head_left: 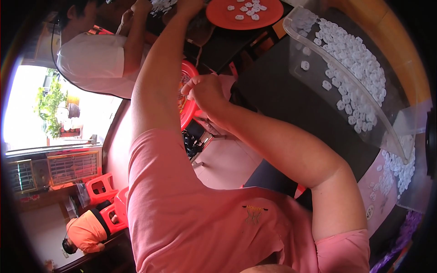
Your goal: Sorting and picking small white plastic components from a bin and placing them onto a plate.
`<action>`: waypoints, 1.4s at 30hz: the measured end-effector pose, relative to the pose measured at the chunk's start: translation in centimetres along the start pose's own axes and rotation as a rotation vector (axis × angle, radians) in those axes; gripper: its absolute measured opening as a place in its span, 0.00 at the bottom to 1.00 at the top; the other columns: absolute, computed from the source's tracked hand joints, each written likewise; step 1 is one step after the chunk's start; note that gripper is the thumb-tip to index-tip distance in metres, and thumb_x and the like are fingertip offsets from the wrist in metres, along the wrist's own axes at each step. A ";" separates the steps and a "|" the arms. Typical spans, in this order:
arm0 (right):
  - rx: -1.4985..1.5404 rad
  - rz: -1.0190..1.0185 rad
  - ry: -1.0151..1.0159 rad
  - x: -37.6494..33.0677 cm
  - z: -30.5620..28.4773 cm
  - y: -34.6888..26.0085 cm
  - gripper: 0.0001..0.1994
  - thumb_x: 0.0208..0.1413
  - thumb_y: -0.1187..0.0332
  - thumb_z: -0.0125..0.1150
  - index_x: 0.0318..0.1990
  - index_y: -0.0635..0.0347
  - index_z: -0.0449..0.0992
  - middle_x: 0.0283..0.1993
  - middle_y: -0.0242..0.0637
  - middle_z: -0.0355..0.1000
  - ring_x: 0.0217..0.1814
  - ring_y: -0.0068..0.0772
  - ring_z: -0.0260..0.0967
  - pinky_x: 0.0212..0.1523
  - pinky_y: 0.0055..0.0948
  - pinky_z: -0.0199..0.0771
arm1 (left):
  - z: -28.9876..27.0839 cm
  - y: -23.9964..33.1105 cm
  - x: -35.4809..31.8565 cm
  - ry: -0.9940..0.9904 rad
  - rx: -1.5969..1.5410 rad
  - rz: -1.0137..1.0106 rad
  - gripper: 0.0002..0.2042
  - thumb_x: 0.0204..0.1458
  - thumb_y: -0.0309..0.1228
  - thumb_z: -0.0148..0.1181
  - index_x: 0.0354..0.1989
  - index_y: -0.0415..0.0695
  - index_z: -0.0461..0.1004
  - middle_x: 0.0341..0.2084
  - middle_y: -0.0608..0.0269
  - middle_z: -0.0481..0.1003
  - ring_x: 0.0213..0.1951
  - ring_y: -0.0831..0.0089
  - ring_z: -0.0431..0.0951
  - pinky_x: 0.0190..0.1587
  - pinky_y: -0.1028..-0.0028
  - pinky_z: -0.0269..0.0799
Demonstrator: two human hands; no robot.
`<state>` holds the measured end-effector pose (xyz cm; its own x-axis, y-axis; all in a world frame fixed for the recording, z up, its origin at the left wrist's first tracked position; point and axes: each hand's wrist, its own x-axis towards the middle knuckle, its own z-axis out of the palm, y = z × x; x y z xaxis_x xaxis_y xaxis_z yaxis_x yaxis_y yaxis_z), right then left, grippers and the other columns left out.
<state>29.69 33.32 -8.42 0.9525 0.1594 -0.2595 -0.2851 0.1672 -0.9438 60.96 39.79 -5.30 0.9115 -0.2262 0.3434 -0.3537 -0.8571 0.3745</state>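
My right hand [207, 95] is closed, its fingers curled in, above a red round patterned surface [188, 98]. Whatever it may hold is hidden. My left arm stretches far forward, and my left hand [190, 5] is cut off at the top edge, so its fingers do not show. An orange-red plate [221, 19] lies to its right, bearing several small white marked pieces [249, 8]. Near the right side stands a clear plastic bin [288, 28] with a large heap of similar white pieces [359, 59].
A dark tabletop [273, 82] runs beneath the bin. More white pieces [403, 170] lie at the far right. At the upper left sits a person in a white shirt [91, 57], hands raised. Red stools [100, 189] and a person in orange [86, 230] are at the lower left.
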 end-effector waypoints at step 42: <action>0.237 -0.150 -0.142 -1.4 1.3 -1.0 0.11 0.39 0.84 0.51 0.28 0.66 0.79 0.29 0.41 0.76 0.31 0.31 0.72 0.35 0.27 0.73 | -16.4 1.4 -31.5 -0.057 -0.760 -0.359 0.06 0.47 0.21 0.63 0.34 0.37 0.79 0.22 0.66 0.75 0.22 0.83 0.71 0.24 0.83 0.64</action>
<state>28.50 34.20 -6.82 0.9661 0.2474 -0.0737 -0.1752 0.4191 -0.8909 28.27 53.30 -1.49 0.9976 -0.0400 0.0560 -0.0663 -0.3414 0.9376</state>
